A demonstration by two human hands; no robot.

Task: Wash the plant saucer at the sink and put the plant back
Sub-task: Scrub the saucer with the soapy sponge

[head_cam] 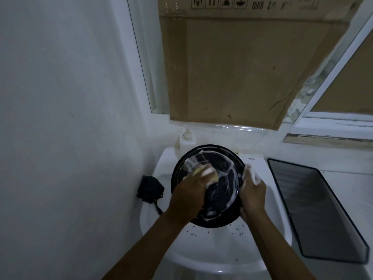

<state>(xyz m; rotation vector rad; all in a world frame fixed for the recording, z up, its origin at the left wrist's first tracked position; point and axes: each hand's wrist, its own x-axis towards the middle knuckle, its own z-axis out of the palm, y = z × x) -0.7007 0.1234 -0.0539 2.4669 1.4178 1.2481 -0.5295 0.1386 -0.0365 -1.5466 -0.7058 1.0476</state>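
Here we are at the white sink [212,265], and the black round plant saucer [222,164] is right over its basin, inner face turned up to the camera and streaked with white suds. The left hand [189,190] is curled around a yellow sponge [214,177] and presses it against the saucer's inside, on the side toward the sink's left edge. The right hand [253,190] clamps the saucer's rim on the side toward the sink's right edge, its fingers wrapped over the rim and coated in foam. Small dark specks [238,232] dot the sink's bowl just below the saucer. At the sink's back left corner stands a white pump bottle [187,136]. Against the wall at the sink's left edge lies a crumpled black object [150,187]; I cannot tell what it is. Just right of the sink sits a dark rectangular tray [314,209], and above the sink a sheet of cardboard [252,67] covers the window.
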